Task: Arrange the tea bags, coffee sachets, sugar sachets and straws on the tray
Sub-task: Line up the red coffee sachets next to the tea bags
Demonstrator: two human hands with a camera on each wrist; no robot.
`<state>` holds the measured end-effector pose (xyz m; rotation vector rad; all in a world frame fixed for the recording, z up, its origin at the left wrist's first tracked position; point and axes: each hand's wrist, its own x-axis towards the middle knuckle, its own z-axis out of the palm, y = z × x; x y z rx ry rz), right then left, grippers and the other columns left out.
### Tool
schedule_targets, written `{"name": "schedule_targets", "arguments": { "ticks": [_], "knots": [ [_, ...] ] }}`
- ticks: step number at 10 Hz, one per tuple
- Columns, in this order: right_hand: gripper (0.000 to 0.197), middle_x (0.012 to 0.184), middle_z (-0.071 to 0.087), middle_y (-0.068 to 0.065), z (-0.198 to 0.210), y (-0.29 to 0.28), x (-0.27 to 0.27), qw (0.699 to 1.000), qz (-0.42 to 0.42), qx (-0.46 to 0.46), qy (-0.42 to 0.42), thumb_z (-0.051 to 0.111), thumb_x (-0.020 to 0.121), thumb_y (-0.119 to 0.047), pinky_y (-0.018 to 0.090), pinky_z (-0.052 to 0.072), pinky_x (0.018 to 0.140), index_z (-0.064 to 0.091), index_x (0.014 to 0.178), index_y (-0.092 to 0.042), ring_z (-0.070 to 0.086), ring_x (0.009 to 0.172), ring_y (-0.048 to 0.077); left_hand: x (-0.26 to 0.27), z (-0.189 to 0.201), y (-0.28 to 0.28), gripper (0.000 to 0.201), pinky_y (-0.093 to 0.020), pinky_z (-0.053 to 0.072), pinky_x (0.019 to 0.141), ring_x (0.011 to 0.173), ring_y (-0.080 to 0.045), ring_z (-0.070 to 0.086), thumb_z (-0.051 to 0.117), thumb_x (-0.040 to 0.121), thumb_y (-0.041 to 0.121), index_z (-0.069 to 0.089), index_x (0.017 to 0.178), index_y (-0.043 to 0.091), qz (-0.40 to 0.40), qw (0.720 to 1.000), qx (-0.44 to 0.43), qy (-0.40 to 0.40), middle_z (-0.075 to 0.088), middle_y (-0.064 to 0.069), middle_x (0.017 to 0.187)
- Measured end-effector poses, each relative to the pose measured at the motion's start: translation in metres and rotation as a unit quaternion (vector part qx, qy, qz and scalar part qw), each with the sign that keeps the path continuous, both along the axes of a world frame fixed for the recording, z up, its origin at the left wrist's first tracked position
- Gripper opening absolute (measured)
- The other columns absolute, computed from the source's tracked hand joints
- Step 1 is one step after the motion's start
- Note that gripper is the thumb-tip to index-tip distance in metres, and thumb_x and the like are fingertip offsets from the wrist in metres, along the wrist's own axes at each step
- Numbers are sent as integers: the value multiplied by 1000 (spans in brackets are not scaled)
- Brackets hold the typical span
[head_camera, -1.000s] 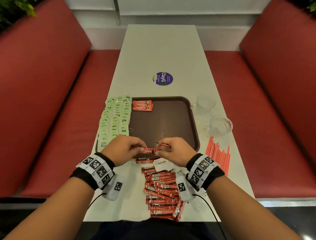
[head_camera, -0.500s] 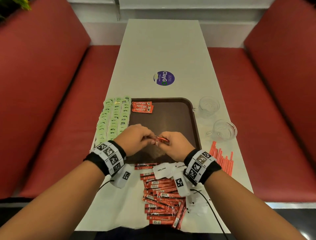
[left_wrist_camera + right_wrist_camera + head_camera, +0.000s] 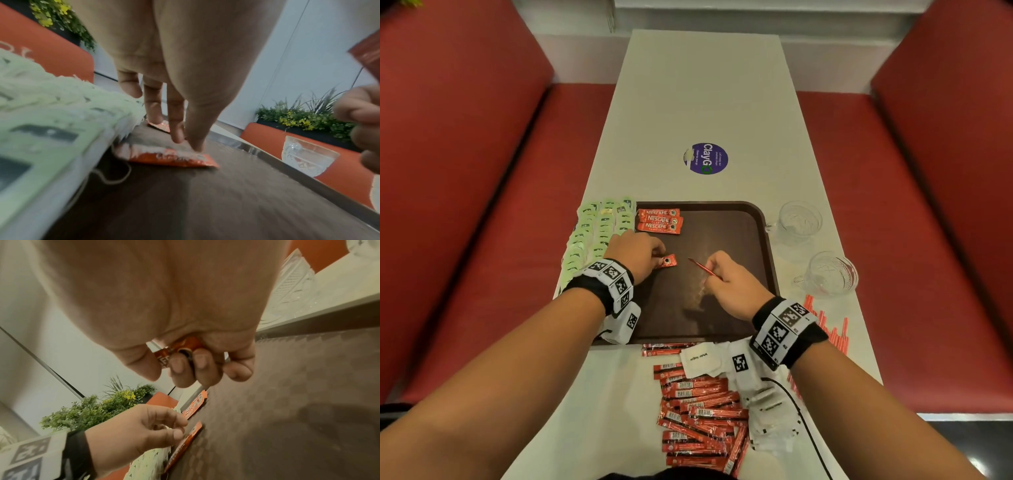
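Observation:
A brown tray (image 3: 722, 318) lies in front of me with three red coffee sachets (image 3: 661, 221) stacked in its far left corner. My left hand (image 3: 659, 258) pinches another coffee sachet (image 3: 667, 262) that lies flat on the tray just nearer than those three; its fingertips (image 3: 177, 138) rest on the coffee sachet (image 3: 174, 158). My right hand (image 3: 710, 269) hovers over the tray's middle and grips a further coffee sachet (image 3: 700, 267) edge-on, the coffee sachet (image 3: 180, 350) wrapped by curled fingers. Green tea bags (image 3: 599, 236) lie in rows left of the tray.
A heap of coffee sachets (image 3: 702, 418) and white sugar sachets (image 3: 700, 358) lies on the table near me. Red straws (image 3: 828, 329) lie right of the tray, beyond them two glass cups (image 3: 799, 219) (image 3: 828, 272). Red benches flank the table.
Both hands moved forward from the tray's near edge and apart. The left hand carried its sachet to the tray's left side and lowered it onto the surface.

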<state>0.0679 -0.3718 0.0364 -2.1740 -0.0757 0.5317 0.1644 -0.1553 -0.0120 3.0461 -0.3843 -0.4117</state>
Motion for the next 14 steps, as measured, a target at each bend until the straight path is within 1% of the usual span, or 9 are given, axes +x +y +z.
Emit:
{"name": "schedule_targets", "arguments": {
  "ticks": [3, 4, 5, 6, 8, 9, 11, 12, 14],
  "knots": [
    [4, 82, 60, 5, -6, 0, 2, 1000, -12, 6, 5, 47, 98, -18, 35, 44, 70, 48, 101, -20, 54, 71, 16, 15, 0, -7, 21, -36, 51, 91, 99, -24, 64, 64, 90, 15, 73, 105, 26, 8, 995, 35, 91, 69, -3, 111],
    [3, 88, 64, 16, -6, 0, 2, 1000, -14, 23, 5, 47, 97, -18, 44, 48, 77, 48, 99, -20, 55, 74, 22, 32, 3, -15, 24, -36, 52, 93, 103, -27, 64, 60, 92, 12, 72, 109, 23, -15, 997, 47, 63, 67, -3, 115],
    [3, 79, 56, 12, -3, -1, 3, 999, -13, 42, 10, 44, 97, -22, 48, 50, 81, 45, 95, -23, 53, 74, 26, 47, 0, -17, 22, -34, 51, 91, 108, -29, 63, 60, 93, 14, 71, 112, 18, -21, 992, 82, 93, 65, -5, 121],
    [10, 78, 52, 1, 0, -1, 5, 998, -21, 61, 11, 40, 95, -30, 53, 51, 86, 46, 90, -24, 51, 75, 22, 54, -3, -18, 21, -33, 51, 79, 100, -30, 65, 54, 94, 9, 69, 107, 12, -26, 994, 105, 8, 68, -11, 109],
    [25, 85, 64, 0, -3, -3, 13, 1000, -6, 0, -30, 41, 104, -23, 31, 46, 77, 65, 97, -22, 59, 80, 15, 57, 2, -22, 23, -34, 53, 84, 102, -29, 65, 53, 95, 11, 70, 111, 12, 0, 999, 43, -7, 68, -11, 112],
    [29, 83, 66, -2, -7, -2, 17, 1000, -2, -6, -30, 41, 106, -29, 28, 46, 73, 68, 105, -18, 59, 75, 12, 50, 19, -25, 24, -38, 51, 90, 103, -28, 63, 52, 98, 22, 71, 112, 14, 9, 998, -52, -16, 69, -8, 112],
    [40, 74, 68, 1, -11, -2, 20, 1000, 19, -13, -9, 36, 107, -35, 32, 48, 76, 63, 88, -12, 60, 68, 14, 1, 54, -25, 18, -22, 44, 75, 84, -5, 61, 62, 94, 42, 75, 95, 30, -92, 946, -312, 6, 68, 15, 86],
    [34, 72, 65, -5, -9, -1, 20, 999, 37, -29, -17, 40, 106, -34, 26, 42, 69, 61, 86, -18, 59, 67, 10, -13, 59, -20, 9, -15, 42, 72, 81, -1, 60, 71, 89, 33, 77, 94, 28, -150, 941, -301, 19, 68, 15, 84],
    [13, 75, 66, -8, -9, 4, 19, 997, 18, -49, -55, 50, 103, -27, 12, 34, 56, 57, 92, -27, 57, 66, 2, -19, 45, 0, 8, -26, 46, 66, 68, -3, 57, 70, 88, 34, 77, 90, 31, -117, 970, -211, 16, 67, 13, 75]
  ]
}}
